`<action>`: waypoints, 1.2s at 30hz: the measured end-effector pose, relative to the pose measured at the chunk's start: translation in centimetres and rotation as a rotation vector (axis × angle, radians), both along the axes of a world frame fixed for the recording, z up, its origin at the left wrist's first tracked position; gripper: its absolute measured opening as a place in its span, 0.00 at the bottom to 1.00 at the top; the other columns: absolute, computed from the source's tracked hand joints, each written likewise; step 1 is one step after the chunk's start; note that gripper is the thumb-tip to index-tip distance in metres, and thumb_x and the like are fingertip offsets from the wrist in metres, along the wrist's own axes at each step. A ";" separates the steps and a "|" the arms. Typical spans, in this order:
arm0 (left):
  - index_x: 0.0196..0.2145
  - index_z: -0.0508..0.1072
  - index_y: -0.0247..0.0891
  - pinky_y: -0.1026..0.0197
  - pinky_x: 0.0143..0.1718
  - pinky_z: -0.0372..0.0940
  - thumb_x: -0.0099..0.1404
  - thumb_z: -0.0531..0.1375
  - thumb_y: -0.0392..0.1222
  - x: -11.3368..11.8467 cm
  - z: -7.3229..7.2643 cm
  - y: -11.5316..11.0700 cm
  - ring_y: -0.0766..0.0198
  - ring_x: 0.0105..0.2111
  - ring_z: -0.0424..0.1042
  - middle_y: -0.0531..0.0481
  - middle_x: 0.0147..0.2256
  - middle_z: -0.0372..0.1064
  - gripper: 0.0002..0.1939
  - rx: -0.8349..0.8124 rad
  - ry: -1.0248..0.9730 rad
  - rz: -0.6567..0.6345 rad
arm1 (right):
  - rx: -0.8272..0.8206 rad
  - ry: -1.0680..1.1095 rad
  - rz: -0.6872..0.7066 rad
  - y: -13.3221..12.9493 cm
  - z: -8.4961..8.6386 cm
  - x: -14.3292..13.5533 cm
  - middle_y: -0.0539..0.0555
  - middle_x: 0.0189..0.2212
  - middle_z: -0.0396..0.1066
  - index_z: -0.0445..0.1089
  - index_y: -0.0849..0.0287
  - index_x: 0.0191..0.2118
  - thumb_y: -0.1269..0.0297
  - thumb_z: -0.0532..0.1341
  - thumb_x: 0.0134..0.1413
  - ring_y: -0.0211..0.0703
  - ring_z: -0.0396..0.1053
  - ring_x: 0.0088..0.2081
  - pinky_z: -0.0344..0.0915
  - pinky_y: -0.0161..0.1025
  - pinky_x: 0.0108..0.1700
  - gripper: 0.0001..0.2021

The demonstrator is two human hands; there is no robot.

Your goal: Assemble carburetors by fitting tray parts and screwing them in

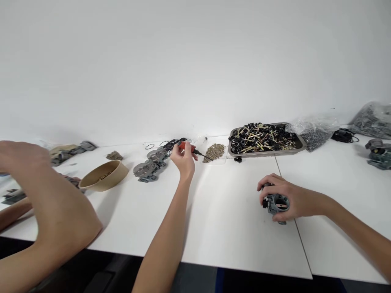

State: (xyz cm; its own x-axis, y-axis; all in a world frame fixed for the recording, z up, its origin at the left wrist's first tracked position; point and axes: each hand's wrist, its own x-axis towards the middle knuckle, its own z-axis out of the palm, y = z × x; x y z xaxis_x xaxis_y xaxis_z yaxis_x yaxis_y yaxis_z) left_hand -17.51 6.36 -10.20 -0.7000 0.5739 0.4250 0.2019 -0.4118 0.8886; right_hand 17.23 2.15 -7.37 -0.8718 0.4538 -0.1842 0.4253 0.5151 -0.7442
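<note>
My left hand is closed around a red-handled screwdriver. Its thin dark shaft points right, with the tip at a pile of small brass-coloured screws on a clear plastic sheet or tray. To the right, my right hand grips a grey metal carburetor at the white table, its round bore facing me. Just left of my left hand, a few more grey carburetors rest on the table near a tangle of black rubber rings.
A metal tray heaped with black and brass parts stands by the wall. Plastic bags of grey parts and another carburetor lie at right. A co-worker's arm reaches in at left, near a tan bowl.
</note>
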 end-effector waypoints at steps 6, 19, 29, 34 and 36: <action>0.30 0.66 0.36 0.69 0.13 0.60 0.55 0.64 0.53 0.0 0.3 -0.1 0.72 0.18 0.66 0.53 0.26 0.69 0.17 -0.019 0.021 -0.037 | -0.031 -0.063 0.042 0.7 2.1 0.7 0.55 0.65 0.53 0.69 0.47 0.54 0.53 0.71 0.42 0.60 0.53 0.64 0.61 0.54 0.60 0.30; 0.28 0.66 0.36 0.68 0.11 0.59 0.57 0.63 0.50 0.0 0.6 -0.2 0.71 0.14 0.64 0.53 0.24 0.68 0.15 -0.020 0.068 -0.018 | 0.449 -0.245 -0.646 15.7 3.9 5.5 0.59 0.44 0.75 0.74 0.60 0.41 0.67 0.59 0.57 0.46 0.72 0.42 0.66 0.40 0.43 0.08; 0.28 0.66 0.36 0.66 0.10 0.59 0.56 0.63 0.50 -0.4 0.2 0.0 0.70 0.14 0.63 0.53 0.23 0.67 0.14 -0.006 0.063 0.011 | 0.343 -0.360 -0.524 16.1 0.5 4.2 0.57 0.35 0.77 0.76 0.57 0.31 0.65 0.62 0.53 0.49 0.72 0.39 0.63 0.42 0.41 0.06; 0.28 0.66 0.36 0.66 0.10 0.58 0.57 0.63 0.48 -0.3 0.2 -0.1 0.71 0.14 0.62 0.53 0.23 0.67 0.13 -0.007 0.065 0.013 | 0.289 -0.271 -0.505 16.7 0.4 4.7 0.57 0.34 0.77 0.74 0.59 0.27 0.68 0.62 0.50 0.47 0.72 0.37 0.64 0.41 0.40 0.05; 0.28 0.66 0.36 0.66 0.10 0.58 0.57 0.63 0.47 -0.4 0.1 0.0 0.70 0.14 0.63 0.53 0.23 0.67 0.12 -0.011 0.067 0.014 | 0.306 -0.198 -0.537 16.8 0.2 4.9 0.58 0.35 0.77 0.74 0.60 0.29 0.66 0.61 0.53 0.47 0.71 0.36 0.63 0.42 0.40 0.05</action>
